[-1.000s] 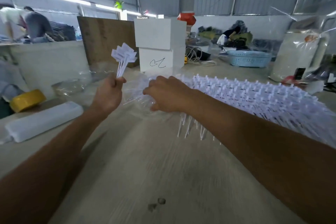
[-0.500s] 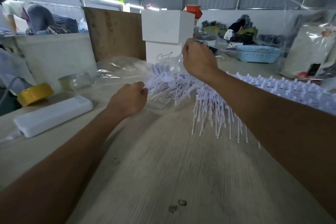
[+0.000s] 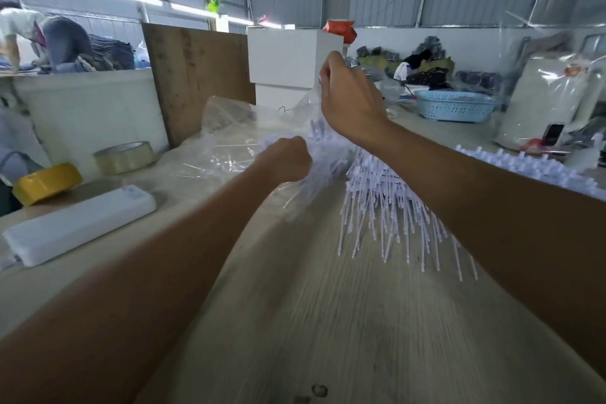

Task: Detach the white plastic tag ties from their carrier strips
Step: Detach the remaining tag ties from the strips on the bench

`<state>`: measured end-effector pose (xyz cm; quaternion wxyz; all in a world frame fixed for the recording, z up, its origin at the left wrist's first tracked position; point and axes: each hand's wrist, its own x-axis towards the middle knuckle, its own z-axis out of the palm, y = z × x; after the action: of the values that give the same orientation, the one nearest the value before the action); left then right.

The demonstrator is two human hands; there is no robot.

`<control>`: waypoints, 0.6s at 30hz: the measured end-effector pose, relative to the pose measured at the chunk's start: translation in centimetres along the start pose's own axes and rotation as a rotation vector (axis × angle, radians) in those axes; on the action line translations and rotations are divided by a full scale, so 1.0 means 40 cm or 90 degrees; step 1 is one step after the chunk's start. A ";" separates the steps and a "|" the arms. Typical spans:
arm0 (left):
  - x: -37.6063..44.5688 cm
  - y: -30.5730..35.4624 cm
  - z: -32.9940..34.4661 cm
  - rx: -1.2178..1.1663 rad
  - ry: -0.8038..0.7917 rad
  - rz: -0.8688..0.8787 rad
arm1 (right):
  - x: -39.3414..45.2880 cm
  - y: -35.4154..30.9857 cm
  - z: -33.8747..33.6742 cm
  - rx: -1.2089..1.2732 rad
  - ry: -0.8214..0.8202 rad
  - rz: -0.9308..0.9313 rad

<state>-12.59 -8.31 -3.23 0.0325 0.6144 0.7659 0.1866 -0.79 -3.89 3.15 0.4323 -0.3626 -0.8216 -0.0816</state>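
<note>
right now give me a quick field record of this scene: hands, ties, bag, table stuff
left hand: fist gripping a bunch of white tag ties at the bag mouth
right hand: raised, pinching the clear plastic bag
loose pile of ties: spread on the table, under the right forearm
left side: yellow tape roll, clear tape roll, white power strip

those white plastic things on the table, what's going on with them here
A person is working through white plastic tag ties at a wooden table. The right hand is raised and pinches the edge of a clear plastic bag. The left hand is lower, fist closed at the bag's mouth, seemingly gripping a bunch of ties, though blur hides the detail. Many more ties lie fanned out under the right forearm.
</note>
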 end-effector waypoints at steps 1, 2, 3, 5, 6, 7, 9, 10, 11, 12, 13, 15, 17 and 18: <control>0.005 0.012 0.004 -0.046 -0.023 -0.001 | 0.003 0.002 0.000 0.000 -0.003 0.002; 0.008 0.020 0.008 -0.104 -0.055 -0.001 | 0.005 0.004 0.001 0.002 -0.006 0.005; 0.006 0.022 0.008 -0.135 -0.094 0.011 | 0.005 0.008 0.001 0.007 -0.006 0.009; 0.002 0.014 0.001 -0.158 -0.148 0.007 | 0.006 0.021 0.002 0.020 0.007 0.035; 0.006 0.002 -0.002 -0.145 -0.159 -0.001 | 0.007 0.032 -0.001 0.028 0.017 0.060; 0.002 -0.014 -0.006 -0.114 -0.160 -0.016 | 0.009 0.044 -0.004 0.037 0.024 0.088; -0.001 -0.065 -0.013 -0.067 -0.099 -0.057 | 0.010 0.070 -0.011 0.041 0.024 0.134; 0.004 -0.100 -0.015 -0.086 -0.051 -0.077 | 0.007 0.082 -0.014 0.034 0.023 0.141; 0.006 -0.136 -0.018 -0.101 -0.003 -0.090 | 0.000 0.090 -0.016 0.022 0.020 0.136; 0.005 -0.171 -0.022 -0.106 0.042 -0.101 | -0.011 0.095 -0.017 0.003 0.012 0.118; 0.002 -0.201 -0.027 -0.106 0.078 -0.117 | -0.024 0.098 -0.019 -0.022 0.000 0.090; -0.003 -0.246 -0.033 -0.089 0.152 -0.124 | -0.050 0.104 -0.020 -0.091 -0.056 0.023; -0.015 -0.266 -0.037 -0.093 0.255 -0.139 | -0.069 0.103 -0.025 -0.176 -0.146 -0.002; -0.021 -0.272 -0.039 -0.097 0.300 -0.139 | -0.072 0.098 -0.028 -0.199 -0.184 0.007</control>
<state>-22.93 -11.41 -5.48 -0.0804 0.4637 0.7979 0.3766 3.61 -3.07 0.94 0.2486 -0.4379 -0.8503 -0.1530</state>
